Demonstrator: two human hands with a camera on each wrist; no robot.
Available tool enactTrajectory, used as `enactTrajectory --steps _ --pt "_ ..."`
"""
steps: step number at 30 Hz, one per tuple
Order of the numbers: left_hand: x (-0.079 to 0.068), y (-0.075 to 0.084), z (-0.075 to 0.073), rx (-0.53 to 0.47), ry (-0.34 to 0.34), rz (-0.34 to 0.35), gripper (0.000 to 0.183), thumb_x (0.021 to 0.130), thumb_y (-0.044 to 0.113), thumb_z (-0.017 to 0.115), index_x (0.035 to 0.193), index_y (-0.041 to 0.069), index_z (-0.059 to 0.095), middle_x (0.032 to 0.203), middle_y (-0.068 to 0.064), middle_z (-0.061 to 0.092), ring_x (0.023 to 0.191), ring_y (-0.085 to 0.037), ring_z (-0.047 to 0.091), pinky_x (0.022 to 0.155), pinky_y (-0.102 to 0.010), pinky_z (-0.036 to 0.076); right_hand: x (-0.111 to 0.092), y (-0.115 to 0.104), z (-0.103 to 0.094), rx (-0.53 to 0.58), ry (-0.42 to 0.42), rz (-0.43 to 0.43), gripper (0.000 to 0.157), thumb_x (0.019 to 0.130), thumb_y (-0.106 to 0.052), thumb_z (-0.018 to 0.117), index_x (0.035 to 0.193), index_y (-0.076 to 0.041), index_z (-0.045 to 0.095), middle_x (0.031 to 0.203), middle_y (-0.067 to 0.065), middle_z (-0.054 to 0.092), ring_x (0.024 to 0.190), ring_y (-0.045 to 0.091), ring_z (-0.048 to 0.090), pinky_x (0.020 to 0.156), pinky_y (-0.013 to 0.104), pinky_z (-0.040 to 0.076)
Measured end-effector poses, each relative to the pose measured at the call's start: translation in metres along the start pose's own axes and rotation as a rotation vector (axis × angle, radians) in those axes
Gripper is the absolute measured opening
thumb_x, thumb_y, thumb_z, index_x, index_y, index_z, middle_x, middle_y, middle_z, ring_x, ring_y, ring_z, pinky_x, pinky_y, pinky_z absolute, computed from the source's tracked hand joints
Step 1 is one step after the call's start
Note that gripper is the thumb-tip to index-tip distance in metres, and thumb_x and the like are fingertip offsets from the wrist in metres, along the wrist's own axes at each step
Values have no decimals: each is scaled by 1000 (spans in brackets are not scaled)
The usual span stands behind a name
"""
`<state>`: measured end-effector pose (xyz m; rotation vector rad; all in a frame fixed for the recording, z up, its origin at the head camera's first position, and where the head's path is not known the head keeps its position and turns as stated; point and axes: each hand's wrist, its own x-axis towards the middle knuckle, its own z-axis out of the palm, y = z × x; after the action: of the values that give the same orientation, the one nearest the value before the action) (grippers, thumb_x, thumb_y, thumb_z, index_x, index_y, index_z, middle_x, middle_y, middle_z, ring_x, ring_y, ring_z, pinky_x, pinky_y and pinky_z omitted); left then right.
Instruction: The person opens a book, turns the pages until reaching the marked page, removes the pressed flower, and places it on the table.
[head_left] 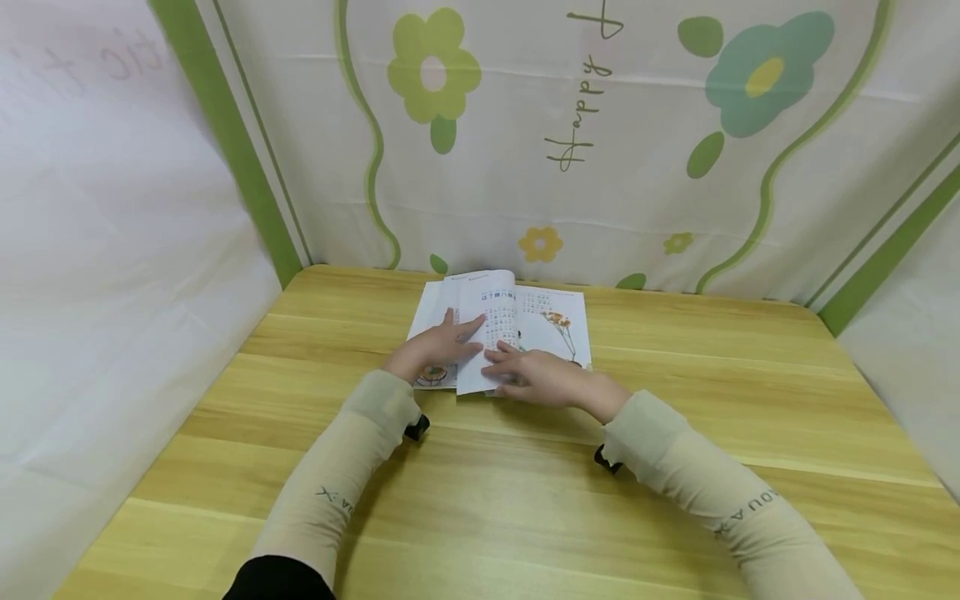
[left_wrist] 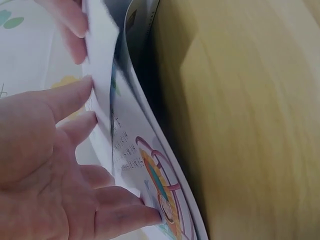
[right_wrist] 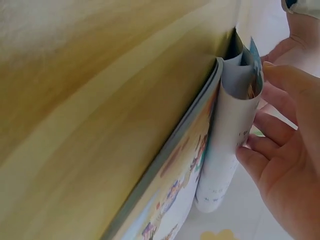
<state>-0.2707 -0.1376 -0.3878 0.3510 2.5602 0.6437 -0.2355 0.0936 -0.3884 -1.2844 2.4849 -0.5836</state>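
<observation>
An open picture book (head_left: pixel 558 300) with printed text and coloured drawings lies at the far side of the table. One leaf (head_left: pixel 480 379) stands curved up over its middle. My left hand (head_left: pixel 442 343) rests on the left pages and this leaf, its fingers spread. From the right, my right hand (head_left: pixel 551 379) touches the curved leaf with relaxed fingers. In the left wrist view the left fingertips (left_wrist: pixel 150 215) press on the paper near a round drawing. The right wrist view has the leaf (right_wrist: pixel 230 125) bent into a roll, with the right fingers (right_wrist: pixel 252 160) against it.
The book lies on a wood-grain table (head_left: pixel 480 500), close to its back edge. A white curtain (head_left: pixel 495 183) with printed flowers hangs behind, and white cloth walls (head_left: pixel 112 250) stand at the sides.
</observation>
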Motion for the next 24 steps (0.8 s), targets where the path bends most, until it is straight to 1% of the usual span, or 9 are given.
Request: enactTrajectory --steps 6,10,13,15,17,19,20,22,24 --pt "-3 0 1 -3 22 -57 68 109 56 35 165 24 16 165 -27 -15 146 -56 23 115 -63 28 -4 0 -5 0 52 -10 39 105 -20 62 142 -6 62 158 11 42 150 31 31 117 48 33" --pt "-2 3 3 -6 39 -108 88 102 69 37 166 13 11 167 -24 -16 146 -54 23 116 -62 28 -9 1 -10 3 140 9 38 104 -18 63 140 -6 64 155 12 47 145 34 40 107 47 45" --pt "0 7 5 -2 42 -143 105 96 75 44 164 4 6 167 -22 -15 149 -53 15 118 -63 22 -12 3 -14 -1 242 21 37 103 -15 64 138 -4 65 149 16 54 136 36 51 104 49 48" --pt "1 8 6 2 45 -155 112 94 75 49 163 -1 4 167 -23 -15 150 -53 10 119 -63 18 -14 5 -18 -4 299 35 36 103 -14 64 137 -3 66 145 17 57 109 34 69 100 49 50" --pt "2 9 7 -5 55 -157 115 94 71 55 162 -4 1 167 -24 -13 150 -54 6 120 -62 15 -15 7 -21 -11 345 57 34 103 -14 63 136 -4 66 142 16 60 82 32 71 101 50 50" --pt "2 9 7 -10 63 -144 114 95 67 58 162 -3 -2 167 -25 -12 149 -55 4 121 -60 13 -18 10 -25 -18 382 86 34 103 -13 63 135 -4 67 139 17 62 76 32 70 98 51 51" --pt "2 9 7 -14 65 -133 112 96 64 60 163 0 -3 167 -25 -11 149 -56 4 121 -61 12 -20 11 -27 -15 395 100 34 103 -13 63 135 -4 67 138 17 62 75 34 69 98 52 52" --pt "1 8 6 -26 60 -108 106 98 59 61 165 8 -3 167 -25 -12 148 -59 2 120 -63 10 -22 14 -30 -7 411 136 34 103 -14 63 136 -5 67 138 18 63 99 38 71 99 54 51" --pt "0 8 4 -36 47 -84 99 99 56 61 166 19 -1 166 -25 -14 147 -61 0 118 -67 8 -26 17 -34 3 417 174 35 103 -16 62 137 -5 66 139 19 62 116 43 65 98 56 51"
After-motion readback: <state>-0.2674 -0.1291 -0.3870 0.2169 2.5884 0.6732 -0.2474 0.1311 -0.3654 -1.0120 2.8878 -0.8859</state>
